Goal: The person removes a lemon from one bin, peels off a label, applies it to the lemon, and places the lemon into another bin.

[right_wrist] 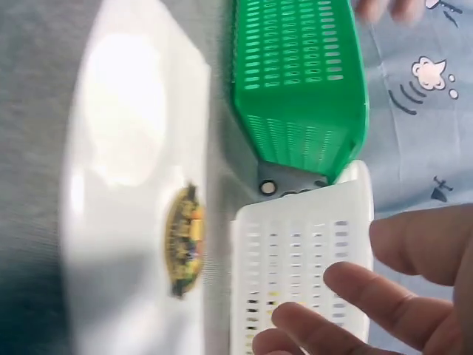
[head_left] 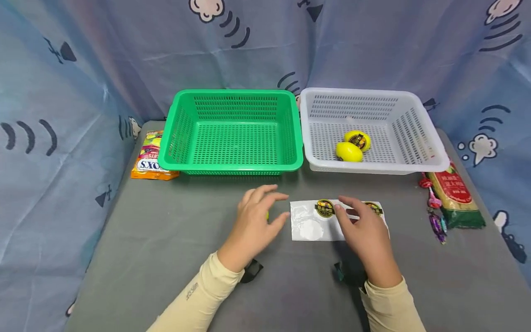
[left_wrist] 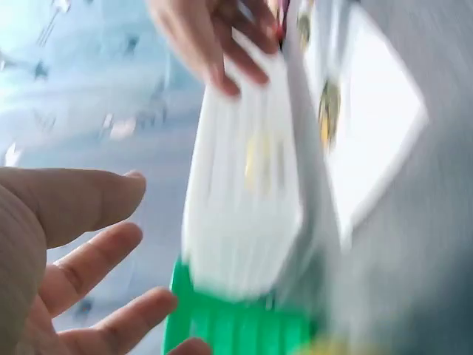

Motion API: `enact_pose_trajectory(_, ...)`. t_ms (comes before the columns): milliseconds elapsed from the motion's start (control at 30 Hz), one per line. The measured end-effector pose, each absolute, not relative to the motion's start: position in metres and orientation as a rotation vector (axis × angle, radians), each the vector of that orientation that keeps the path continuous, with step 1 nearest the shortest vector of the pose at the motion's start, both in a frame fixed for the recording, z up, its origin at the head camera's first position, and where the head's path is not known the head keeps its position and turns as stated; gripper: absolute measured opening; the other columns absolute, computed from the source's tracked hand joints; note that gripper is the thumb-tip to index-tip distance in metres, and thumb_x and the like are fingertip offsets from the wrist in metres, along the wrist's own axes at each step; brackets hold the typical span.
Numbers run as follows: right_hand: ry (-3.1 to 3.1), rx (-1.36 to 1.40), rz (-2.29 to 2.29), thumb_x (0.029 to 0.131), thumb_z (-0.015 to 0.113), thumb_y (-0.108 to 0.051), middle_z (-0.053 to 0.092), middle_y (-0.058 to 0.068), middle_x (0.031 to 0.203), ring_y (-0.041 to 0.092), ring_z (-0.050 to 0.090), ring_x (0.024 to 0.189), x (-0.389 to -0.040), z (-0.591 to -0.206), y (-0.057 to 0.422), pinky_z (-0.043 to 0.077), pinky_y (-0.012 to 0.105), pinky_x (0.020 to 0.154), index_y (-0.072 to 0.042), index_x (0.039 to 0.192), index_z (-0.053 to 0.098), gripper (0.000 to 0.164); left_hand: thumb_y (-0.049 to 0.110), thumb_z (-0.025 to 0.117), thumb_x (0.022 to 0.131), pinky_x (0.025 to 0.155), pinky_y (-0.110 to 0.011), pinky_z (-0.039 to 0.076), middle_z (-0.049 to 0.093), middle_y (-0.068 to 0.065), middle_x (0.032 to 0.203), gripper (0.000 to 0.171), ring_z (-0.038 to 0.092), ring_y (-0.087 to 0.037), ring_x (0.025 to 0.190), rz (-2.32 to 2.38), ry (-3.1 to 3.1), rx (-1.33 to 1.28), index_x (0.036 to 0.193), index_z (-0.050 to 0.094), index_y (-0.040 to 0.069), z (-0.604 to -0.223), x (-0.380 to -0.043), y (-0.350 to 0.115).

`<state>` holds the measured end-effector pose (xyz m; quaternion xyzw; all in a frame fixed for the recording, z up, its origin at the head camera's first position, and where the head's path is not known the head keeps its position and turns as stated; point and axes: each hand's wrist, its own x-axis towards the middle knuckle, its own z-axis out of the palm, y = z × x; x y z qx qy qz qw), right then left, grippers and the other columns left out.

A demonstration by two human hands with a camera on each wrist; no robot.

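My left hand [head_left: 255, 226] is held above the grey table, its fingers spread and nothing gripped. A sliver of a yellow thing [head_left: 267, 215] shows behind that hand, mostly hidden by it. The right hand [head_left: 368, 233] hovers over the right part of a white sticker sheet [head_left: 304, 226], its fingers loosely bent and holding nothing. The sheet carries a round black-and-gold sticker [head_left: 325, 208] and another one [head_left: 373, 208] partly behind the right hand; a bare round patch shows at its left. In the left wrist view the fingers [left_wrist: 111, 248] are apart.
A green basket [head_left: 230, 168] stands at the back. Beside it, a white basket [head_left: 373, 167] holds two lemons, one lemon [head_left: 357, 139] bearing a black sticker. An orange candy bag [head_left: 150, 159] lies at left. At right are a pasta bag [head_left: 454, 193] and small wrapped candies [head_left: 437, 226].
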<state>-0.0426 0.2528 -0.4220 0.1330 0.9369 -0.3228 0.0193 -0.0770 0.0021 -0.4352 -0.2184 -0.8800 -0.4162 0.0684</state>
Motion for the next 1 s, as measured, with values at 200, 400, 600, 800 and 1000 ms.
enact_pose_trajectory(200, 2.847, 0.402, -0.949, 0.11, 0.054, -0.037, 0.055, 0.027, 0.149, 0.048, 0.064, 0.124, -0.039, -0.434, 0.257, 0.052, 0.064, 0.096, -0.004, 0.151, 0.056, 0.052, 0.022, 0.079, 0.098, 0.112, -0.051, 0.041, 0.056, -0.011, 0.154, 0.044, 0.048, -0.031, 0.143, -1.057, -2.915, -0.913, 0.14, 0.07, 0.019, -0.454, -0.09, 0.062)
enact_pose_trajectory(400, 2.809, 0.403, -0.962, 0.111, 0.054, -0.03, 0.052, 0.029, 0.152, 0.048, 0.062, 0.125, -0.033, -0.44, 0.261, 0.051, 0.065, 0.097, -0.002, 0.152, 0.054, 0.05, 0.024, 0.081, 0.096, 0.11, -0.05, 0.037, 0.054, -0.006, 0.155, 0.053, 0.042, -0.032, 0.143, -0.828, -3.033, -0.904, 0.147, 0.065, 0.028, -0.483, -0.095, 0.091)
enact_pose_trajectory(600, 2.83, 0.369, -0.955, 0.11, 0.057, -0.031, 0.057, 0.029, 0.143, 0.046, 0.064, 0.119, -0.028, -0.443, 0.265, 0.051, 0.063, 0.096, 0.0, 0.149, 0.057, 0.05, 0.002, 0.077, 0.093, 0.088, -0.034, 0.037, 0.058, -0.001, 0.119, 0.052, 0.046, -0.021, 0.105, -1.037, -2.96, -0.899, 0.138, 0.071, 0.026, -0.485, -0.095, 0.083)
enact_pose_trajectory(800, 2.907, 0.294, -1.019, 0.106, 0.064, -0.025, 0.063, 0.024, 0.13, 0.04, 0.068, 0.106, -0.024, -0.446, 0.261, 0.054, 0.058, 0.092, -0.001, 0.141, 0.065, 0.042, -0.005, 0.07, 0.091, 0.091, -0.027, 0.049, 0.063, 0.001, 0.128, 0.054, 0.057, -0.019, 0.116, -1.611, -2.977, -0.862, 0.138, 0.069, 0.021, -0.476, -0.096, 0.067)
enact_pose_trajectory(1000, 2.971, 0.177, -1.158, 0.104, 0.069, -0.018, 0.066, 0.017, 0.124, 0.034, 0.071, 0.101, -0.018, -0.443, 0.252, 0.057, 0.053, 0.086, -0.004, 0.134, 0.072, 0.033, 0.009, 0.076, 0.098, 0.11, -0.037, 0.046, 0.068, 0.002, 0.138, 0.042, 0.06, -0.016, 0.13, -2.034, -2.753, -0.726, 0.139, 0.07, 0.015, -0.474, -0.089, 0.055)
